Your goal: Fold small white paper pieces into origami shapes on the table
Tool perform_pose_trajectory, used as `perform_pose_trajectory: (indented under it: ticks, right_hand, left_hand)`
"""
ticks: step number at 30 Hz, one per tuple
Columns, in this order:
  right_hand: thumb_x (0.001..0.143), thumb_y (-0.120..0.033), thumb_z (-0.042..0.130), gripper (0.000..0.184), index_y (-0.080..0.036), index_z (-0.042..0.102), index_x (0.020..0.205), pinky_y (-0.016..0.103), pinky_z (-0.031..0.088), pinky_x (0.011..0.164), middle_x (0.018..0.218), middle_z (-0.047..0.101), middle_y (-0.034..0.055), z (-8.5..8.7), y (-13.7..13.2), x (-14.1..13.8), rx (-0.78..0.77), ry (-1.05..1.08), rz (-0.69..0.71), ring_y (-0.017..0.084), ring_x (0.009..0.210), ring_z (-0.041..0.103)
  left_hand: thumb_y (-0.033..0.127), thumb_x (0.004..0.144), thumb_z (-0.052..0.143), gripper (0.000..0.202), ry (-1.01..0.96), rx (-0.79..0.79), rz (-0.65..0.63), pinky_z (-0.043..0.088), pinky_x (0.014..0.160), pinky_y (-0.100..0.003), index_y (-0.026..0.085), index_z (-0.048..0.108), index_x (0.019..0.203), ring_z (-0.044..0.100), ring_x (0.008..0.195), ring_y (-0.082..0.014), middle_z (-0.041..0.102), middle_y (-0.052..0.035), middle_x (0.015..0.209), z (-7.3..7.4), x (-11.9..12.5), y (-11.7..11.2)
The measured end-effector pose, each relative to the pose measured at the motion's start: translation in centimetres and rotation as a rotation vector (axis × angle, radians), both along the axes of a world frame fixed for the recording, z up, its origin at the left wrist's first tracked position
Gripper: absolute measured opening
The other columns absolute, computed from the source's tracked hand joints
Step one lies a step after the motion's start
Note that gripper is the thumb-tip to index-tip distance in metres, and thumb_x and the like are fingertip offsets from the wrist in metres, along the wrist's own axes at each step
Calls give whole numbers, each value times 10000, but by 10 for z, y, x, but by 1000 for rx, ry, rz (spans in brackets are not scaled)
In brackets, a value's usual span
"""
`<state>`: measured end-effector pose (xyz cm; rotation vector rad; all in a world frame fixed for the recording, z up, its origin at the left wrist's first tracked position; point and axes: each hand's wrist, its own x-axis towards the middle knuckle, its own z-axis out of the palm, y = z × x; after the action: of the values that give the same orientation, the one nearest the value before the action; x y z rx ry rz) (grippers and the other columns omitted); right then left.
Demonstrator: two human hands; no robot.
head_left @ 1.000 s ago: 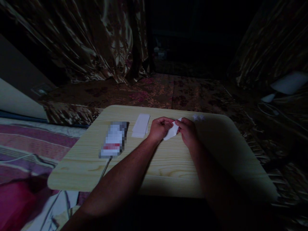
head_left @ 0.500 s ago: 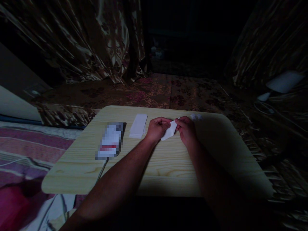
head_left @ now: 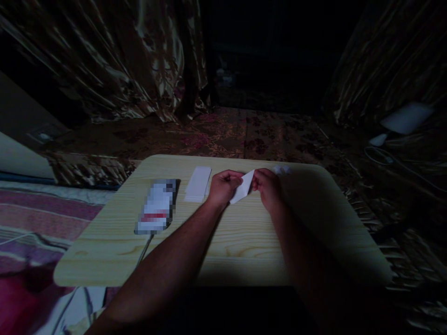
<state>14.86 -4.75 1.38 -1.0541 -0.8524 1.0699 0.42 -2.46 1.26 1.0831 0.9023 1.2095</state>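
A folded piece of white paper (head_left: 242,190) is held above the middle of the wooden table (head_left: 240,242). My left hand (head_left: 222,188) is closed on its left side, thumb on top. At the paper's upper right corner, the bent fingers of my right hand (head_left: 268,188) pinch its edge, partly hidden behind it. To the left of my hands lies a stack of white paper strips (head_left: 198,183). Small folded white paper pieces (head_left: 282,170) sit just beyond my right hand, near the table's far edge.
A blurred-out phone (head_left: 156,207) with a cable (head_left: 144,251) lies on the table's left side. Behind the table is a patterned cloth-covered ledge (head_left: 195,135) with curtains. A white lamp (head_left: 407,118) stands at the far right, and a striped bed cover (head_left: 42,218) is at the left.
My right thumb has come off the paper's top face, and that hand now grips lower at the edge. The paper's upper right corner shows more fully. The view has shifted slightly.
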Motion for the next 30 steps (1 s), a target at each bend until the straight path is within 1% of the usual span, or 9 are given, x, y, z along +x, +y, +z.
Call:
perform_pose_trajectory:
  ticks: [3, 5, 8, 12, 16, 24, 30]
  right_hand:
    - [698, -360, 683, 190, -182, 628, 736, 228, 362, 449, 529, 554, -41, -1, -4, -5, -4, -119, 44, 96, 471, 475]
    - [702, -361, 686, 191, -180, 625, 710, 227, 366, 455, 526, 567, -37, -2, -6, -7, -2, -196, 40, 95, 466, 480]
    - [707, -363, 687, 196, -182, 617, 684, 227, 363, 456, 520, 570, -36, -2, -6, -7, -2, -244, 20, 97, 462, 486]
    - [708, -356, 684, 191, -186, 608, 666, 228, 363, 463, 512, 569, -38, -2, -5, -6, 1, -252, -2, 96, 458, 485]
    - [701, -349, 685, 188, -191, 593, 655, 234, 361, 469, 500, 560, -42, -1, -6, -8, 8, -248, -13, 99, 457, 478]
    - [708, -340, 682, 193, -193, 579, 635, 238, 359, 477, 487, 552, -43, 1, -7, -7, 25, -250, -4, 98, 452, 472]
    - [703, -347, 681, 202, -196, 573, 623, 239, 359, 475, 481, 550, -45, -2, -6, -7, 12, -262, -16, 99, 447, 468]
  left_hand:
    - [229, 572, 779, 235, -26, 23, 27, 442, 539, -229, 131, 726, 780, 576, 553, -109, 690, -28, 665, 2, 0, -1]
    - [223, 563, 784, 243, -27, 29, 41, 441, 534, -228, 130, 726, 780, 574, 549, -108, 689, -26, 660, 2, 0, -1]
    - [225, 564, 784, 241, -15, 28, 42, 434, 523, -227, 132, 725, 778, 568, 539, -107, 685, -24, 651, 3, 0, -1]
    - [250, 588, 773, 228, -14, 42, 36, 433, 523, -227, 136, 727, 780, 566, 541, -106, 684, -27, 658, 3, 0, -2]
    - [257, 582, 776, 233, -4, 50, 40, 419, 513, -222, 136, 730, 777, 555, 533, -101, 679, -26, 651, 3, 0, -2]
    - [262, 604, 763, 226, 0, 56, 31, 414, 510, -221, 133, 729, 787, 549, 529, -98, 674, -26, 651, 2, -1, -2]
    - [258, 581, 770, 239, 7, 39, 31, 419, 513, -225, 140, 731, 785, 558, 536, -106, 685, -28, 664, 2, 0, -2]
